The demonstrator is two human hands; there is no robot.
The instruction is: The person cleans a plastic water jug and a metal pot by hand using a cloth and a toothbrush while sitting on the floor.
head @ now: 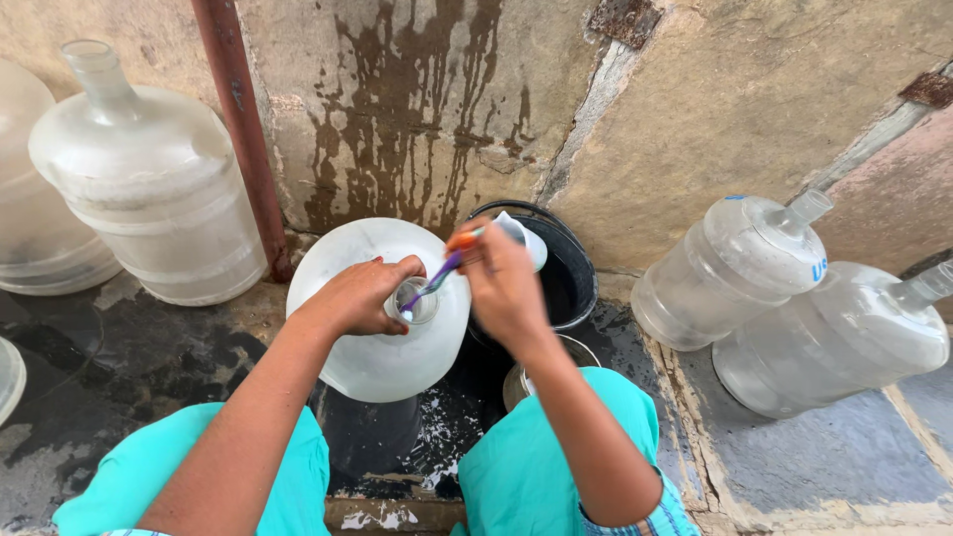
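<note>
A large clear plastic water jug (377,352) stands upright between my knees, seen from above. My left hand (359,296) grips its neck around the mouth. My right hand (504,283) holds a purple and orange toothbrush (444,271), whose head end dips into the jug's mouth. A small white cup (526,238) shows just behind my right hand, over the black bucket.
A black bucket (568,283) stands against the stained stone wall. One clear jug (149,184) stands at left, two more (740,263) (844,342) lean at right. A rusty red pipe (238,119) runs down the wall. A metal vessel (518,382) sits on the wet floor by my right knee.
</note>
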